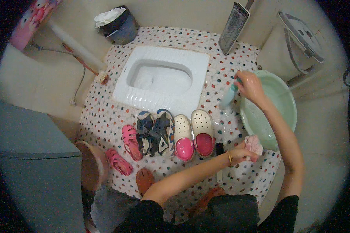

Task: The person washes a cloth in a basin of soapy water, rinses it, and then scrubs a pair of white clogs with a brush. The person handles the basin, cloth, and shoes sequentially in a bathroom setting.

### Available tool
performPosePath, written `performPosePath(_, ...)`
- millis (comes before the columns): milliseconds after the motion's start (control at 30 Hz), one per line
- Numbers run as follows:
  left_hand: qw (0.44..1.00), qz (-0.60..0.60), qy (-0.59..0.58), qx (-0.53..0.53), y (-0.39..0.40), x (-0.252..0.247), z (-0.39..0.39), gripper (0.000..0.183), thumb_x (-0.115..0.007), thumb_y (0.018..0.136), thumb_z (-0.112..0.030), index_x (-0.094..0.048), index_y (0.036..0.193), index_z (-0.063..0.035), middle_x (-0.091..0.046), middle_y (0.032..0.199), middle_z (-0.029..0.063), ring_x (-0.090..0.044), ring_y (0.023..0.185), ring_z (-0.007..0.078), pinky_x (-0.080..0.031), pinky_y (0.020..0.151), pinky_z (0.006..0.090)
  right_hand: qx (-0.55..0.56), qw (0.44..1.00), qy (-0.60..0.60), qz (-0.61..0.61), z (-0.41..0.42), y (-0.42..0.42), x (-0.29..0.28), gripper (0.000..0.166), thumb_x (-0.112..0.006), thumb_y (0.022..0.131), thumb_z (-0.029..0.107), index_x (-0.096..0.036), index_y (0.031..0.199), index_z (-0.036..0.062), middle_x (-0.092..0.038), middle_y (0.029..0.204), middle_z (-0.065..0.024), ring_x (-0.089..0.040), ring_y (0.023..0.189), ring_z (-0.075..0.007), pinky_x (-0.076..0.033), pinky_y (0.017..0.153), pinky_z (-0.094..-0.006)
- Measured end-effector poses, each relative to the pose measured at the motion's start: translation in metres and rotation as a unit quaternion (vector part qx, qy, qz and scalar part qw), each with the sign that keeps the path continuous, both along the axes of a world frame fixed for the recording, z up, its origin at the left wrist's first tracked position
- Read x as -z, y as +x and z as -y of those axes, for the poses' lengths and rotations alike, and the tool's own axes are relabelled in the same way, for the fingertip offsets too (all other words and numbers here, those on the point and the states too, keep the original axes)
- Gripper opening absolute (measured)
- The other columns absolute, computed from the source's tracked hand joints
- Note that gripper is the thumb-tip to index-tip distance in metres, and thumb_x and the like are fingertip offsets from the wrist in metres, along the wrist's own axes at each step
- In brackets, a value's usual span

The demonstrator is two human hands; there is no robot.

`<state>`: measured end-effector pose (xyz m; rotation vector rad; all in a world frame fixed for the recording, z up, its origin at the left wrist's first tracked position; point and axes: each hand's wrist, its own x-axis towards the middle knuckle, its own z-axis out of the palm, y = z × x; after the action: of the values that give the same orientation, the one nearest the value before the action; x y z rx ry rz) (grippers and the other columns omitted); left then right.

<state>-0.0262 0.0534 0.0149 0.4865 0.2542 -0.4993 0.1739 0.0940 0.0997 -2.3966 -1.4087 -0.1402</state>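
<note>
My right hand [250, 86] grips the neck of a pale blue plastic bottle [228, 97], tilted beside the rim of a green basin [291, 116]. Lower down, my left hand [243, 154] clutches a crumpled pink cloth [253, 144] near the basin's front edge. Left of that wrist stand a pair of cream clogs with pink insoles, the right one [202, 122] and the left one [181, 125]. Dark blue and black sandals [160, 125] are next to them. Partly under my left forearm lies a brush [219, 175] with a white handle and dark head.
A white squat toilet [201, 62] is set in the speckled tile floor. Pink children's sandals [130, 138] lie at left. A black bin [125, 32], a flat mop head [233, 27] and a lidded pail [280, 49] stand along the walls. A grey cabinet [38, 180] fills the left.
</note>
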Motion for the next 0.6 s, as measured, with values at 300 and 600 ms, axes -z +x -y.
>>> performPosePath(300, 0.999, 0.003, -0.004, 0.039, -0.006, 0.014, -0.03, 0.042, -0.066, 0.074, -0.006, -0.046, 0.112, -0.0063, -0.059, 0.095, 0.0074, -0.062, 0.075, 0.0201, -0.052, 0.061, 0.0317, 0.162, 0.987, 0.011, 0.021, -0.029, 0.099, 0.046, 0.027, -0.062, 0.076, 0.019, -0.06, 0.1, 0.0069, -0.059, 0.095, -0.0152, -0.056, 0.09, -0.0321, -0.045, 0.078, -0.0388)
performPosePath(600, 0.993, 0.005, 0.121, -0.003, 0.028, -0.019, -0.063, 0.036, -0.063, 0.077, -0.012, -0.048, 0.108, -0.0064, -0.059, 0.086, 0.0057, -0.06, 0.068, 0.0192, -0.048, 0.054, 0.0319, 0.066, 0.88, 0.096, -0.461, 0.069, -0.009, 0.022, 0.024, -0.054, 0.087, 0.025, -0.06, 0.088, 0.0017, -0.058, 0.084, -0.0012, -0.051, 0.074, -0.0094, -0.042, 0.069, -0.0241)
